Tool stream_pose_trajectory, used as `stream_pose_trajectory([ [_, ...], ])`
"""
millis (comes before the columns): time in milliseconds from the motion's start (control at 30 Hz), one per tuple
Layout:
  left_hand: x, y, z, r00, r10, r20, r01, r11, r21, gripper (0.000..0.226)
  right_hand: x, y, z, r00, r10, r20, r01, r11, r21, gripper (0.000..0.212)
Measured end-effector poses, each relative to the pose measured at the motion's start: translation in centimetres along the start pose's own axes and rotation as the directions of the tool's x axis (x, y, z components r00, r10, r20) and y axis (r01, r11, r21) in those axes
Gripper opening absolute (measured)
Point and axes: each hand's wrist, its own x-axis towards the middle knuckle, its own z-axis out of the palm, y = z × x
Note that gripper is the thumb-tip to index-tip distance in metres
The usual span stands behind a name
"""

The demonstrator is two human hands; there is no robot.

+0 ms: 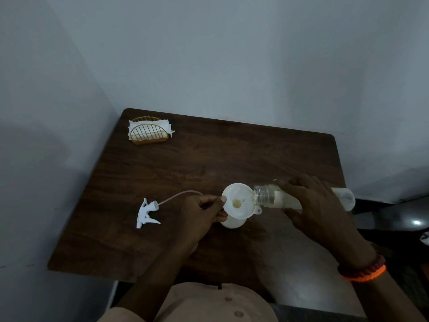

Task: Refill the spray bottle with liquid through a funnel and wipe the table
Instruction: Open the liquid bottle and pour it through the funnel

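Refilling in progress: we tip a clear refill bottle [278, 198] on its side in our right hand [318, 205], its open mouth poised over the rim of a white funnel [236, 202] seated in the neck of the white spray bottle [232, 223], which stands near the middle of the dark wooden surface [209, 154]. The right grip is wrapped around the refill bottle's body. Our left hand [204, 211] steadies the funnel, thumb and fingers pinching its near rim. A small pool of pale liquid sits at the funnel's throat; whether a stream is falling we cannot tell.

The unscrewed trigger head [148, 212], dip tube trailing, lies on the surface just to the left of that hand. A wire holder of paper napkins [149, 132] waits at the far left corner.

We judge the pour to be the step in hand, with wiping not yet begun. Next calls for a little more tilt, slowly, so the funnel drains rather than overflows, with the left grip holding the funnel upright, then righting the refill bottle.
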Motion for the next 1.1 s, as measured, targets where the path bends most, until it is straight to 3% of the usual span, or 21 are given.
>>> stream_pose_trajectory([
  [533, -0.06, 0.19, -0.01, 1.000, -0.016, 0.001, 0.016, 1.000, 0.009, 0.013, 0.07, 0.15, 0.14, 1.000, 0.004, 0.011, -0.004, 1.000, -0.012, 0.073],
  [1100, -0.07, 0.23, -0.07, 1.000, -0.010, 0.007, 0.010, 1.000, 0.010, 0.006, 0.13, 0.17, -0.09, 1.000, 0.010, 0.017, -0.010, 1.000, -0.013, 0.072],
])
